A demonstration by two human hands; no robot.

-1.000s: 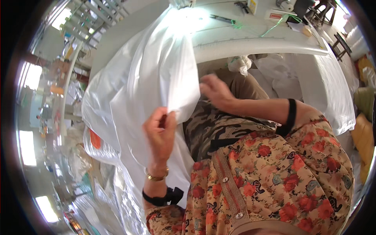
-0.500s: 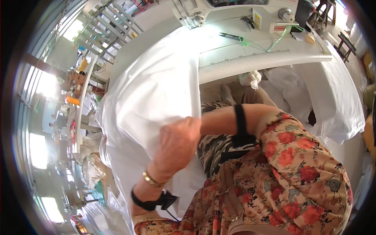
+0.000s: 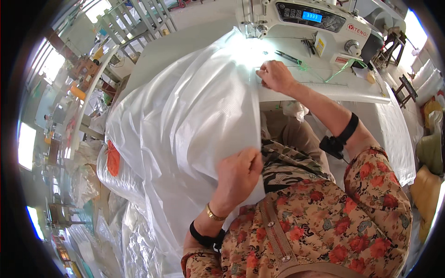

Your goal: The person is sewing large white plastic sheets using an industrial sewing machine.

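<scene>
A large white sheet (image 3: 204,106), glossy and creased, drapes from the sewing machine (image 3: 315,23) down over the table's near left side. My left hand (image 3: 238,178) is closed on its right-hand edge, close to my lap; the hand is slightly blurred. Farther up the same edge, below the lit needle area, my right hand (image 3: 277,76) has its fingers curled, with the fingertips at the sheet's edge. Beyond the right hand lie dark thread snips (image 3: 288,57) and a tangle of green thread (image 3: 303,67).
A ruler scale (image 3: 324,83) runs along the table's front edge. White material (image 3: 389,134) hangs at the right. An orange bundle (image 3: 112,159) rests on the sheet's left side. Clear plastic wrapping (image 3: 139,241) sits lower left, and a wooden stool (image 3: 407,89) stands far right.
My right hand has moved up from beside the left hand to near the needle area. My left hand has shifted down and right. The sheet lies farther right, and the view has shifted.
</scene>
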